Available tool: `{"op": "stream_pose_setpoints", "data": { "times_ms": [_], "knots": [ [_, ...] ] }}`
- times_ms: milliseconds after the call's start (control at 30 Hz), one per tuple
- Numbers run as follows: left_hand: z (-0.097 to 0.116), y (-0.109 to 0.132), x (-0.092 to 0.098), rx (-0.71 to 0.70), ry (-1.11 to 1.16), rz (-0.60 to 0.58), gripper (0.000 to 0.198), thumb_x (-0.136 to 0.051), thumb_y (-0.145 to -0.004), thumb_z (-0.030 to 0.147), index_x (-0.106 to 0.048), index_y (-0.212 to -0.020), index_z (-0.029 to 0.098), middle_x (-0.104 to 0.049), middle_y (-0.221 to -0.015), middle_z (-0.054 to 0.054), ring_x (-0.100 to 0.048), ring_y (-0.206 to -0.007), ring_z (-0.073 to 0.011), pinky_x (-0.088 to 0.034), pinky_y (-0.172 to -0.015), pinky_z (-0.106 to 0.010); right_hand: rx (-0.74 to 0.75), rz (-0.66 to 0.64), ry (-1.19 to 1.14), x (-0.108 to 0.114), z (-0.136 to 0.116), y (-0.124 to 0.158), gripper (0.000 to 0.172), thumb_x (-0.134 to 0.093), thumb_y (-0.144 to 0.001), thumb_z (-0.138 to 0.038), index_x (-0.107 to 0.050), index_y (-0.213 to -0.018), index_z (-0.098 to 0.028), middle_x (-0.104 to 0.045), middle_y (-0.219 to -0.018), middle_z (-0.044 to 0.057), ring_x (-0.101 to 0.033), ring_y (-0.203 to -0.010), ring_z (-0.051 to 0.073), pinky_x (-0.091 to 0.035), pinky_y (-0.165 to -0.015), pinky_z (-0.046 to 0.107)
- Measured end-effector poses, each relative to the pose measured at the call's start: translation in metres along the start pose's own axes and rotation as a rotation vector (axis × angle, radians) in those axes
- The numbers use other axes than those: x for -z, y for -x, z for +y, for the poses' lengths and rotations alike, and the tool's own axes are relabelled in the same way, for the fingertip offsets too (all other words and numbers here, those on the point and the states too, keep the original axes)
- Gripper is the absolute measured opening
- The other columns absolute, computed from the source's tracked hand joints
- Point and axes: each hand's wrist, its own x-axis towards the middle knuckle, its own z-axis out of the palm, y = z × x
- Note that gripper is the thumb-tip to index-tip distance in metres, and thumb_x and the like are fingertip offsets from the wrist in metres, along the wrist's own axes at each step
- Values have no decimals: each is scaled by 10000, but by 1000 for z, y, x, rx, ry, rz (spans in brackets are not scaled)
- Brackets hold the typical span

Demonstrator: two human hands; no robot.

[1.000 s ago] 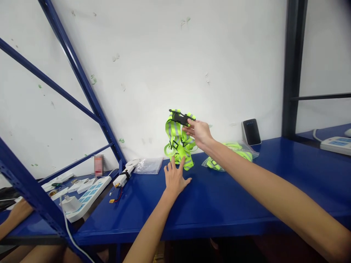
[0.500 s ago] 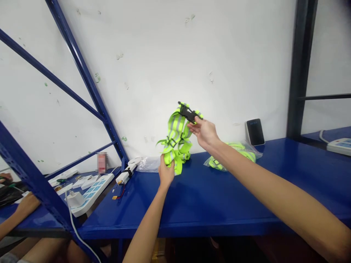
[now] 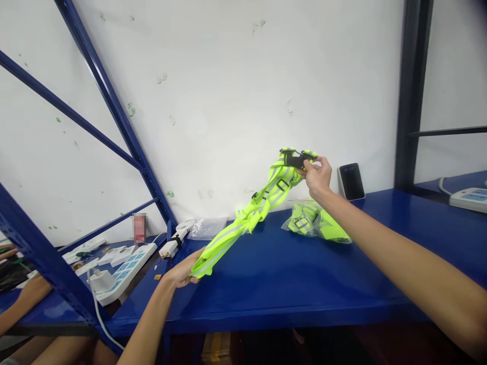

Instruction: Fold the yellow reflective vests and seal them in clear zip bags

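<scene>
Neon straps (image 3: 225, 240), buckle (image 3: 295, 161) in right hand (image 3: 318, 177)

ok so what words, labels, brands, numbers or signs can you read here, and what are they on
None can be read for certain.
Dark screen: faint blue digits near its top, too blurred to quote.
Red item: pixelated, nothing legible.
Strap and buckle: no lettering that I can make out.

Head cam looks fwd & down across blue tbl (image 3: 289, 284).
</scene>
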Motion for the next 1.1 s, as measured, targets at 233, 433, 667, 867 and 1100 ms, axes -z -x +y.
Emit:
{"op": "stream_pose_setpoints", "data": {
  "times_ms": [233,433,667,867,1100],
  "knots": [
    [0,1,21,31,-246,-52,555,-670,-595,125,-630,-1135,246,-668,-716,-9,-566,-466,-134,-324,-334,-172,217,-257,330,9,20,38,265,-583,-806,-413,-491,-959,-216,-531,-674,-30,-639,-553,184,-447,-466,258],
    [31,6,0,-207,-406,-123,557,-726,-678,342,-594,-1215,274,-593,-1256,-92,-564,-1156,-295,-516,-882,-395,89,-509,258,-6,15,77,283,-577,-817,-439,-445,-928,-215,-529,-624,-45,-672,-584,206,-435,-444,244],
    [68,-23,-67,-735,-657,358,807,-658,-742,529,-336,-1423,240,-294,-1505,-116,-215,-1418,-294,-149,-1166,-458,-179,-896,39,-31,-23,112,382,-679,-752,-427,-369,-839,-221,-577,-658,-39,-689,-612,209,-533,-513,288],
    [69,-56,-136,-862,-312,106,745,-768,-662,433,-455,-1280,159,-572,-1222,-123,-529,-1147,-264,-392,-1013,-403,-108,-1077,-41,-40,-54,118,403,-709,-743,-422,-371,-826,-218,-549,-601,-56,-668,-577,193,-493,-485,258],
    [43,-51,-128,-435,-325,-331,494,-824,-587,338,-613,-984,135,-679,-875,-76,-637,-875,-249,-478,-820,-373,60,-819,28,-25,-40,85,342,-675,-753,-444,-456,-868,-208,-491,-561,-67,-516,-453,111,-353,-433,218]
  ]
}}
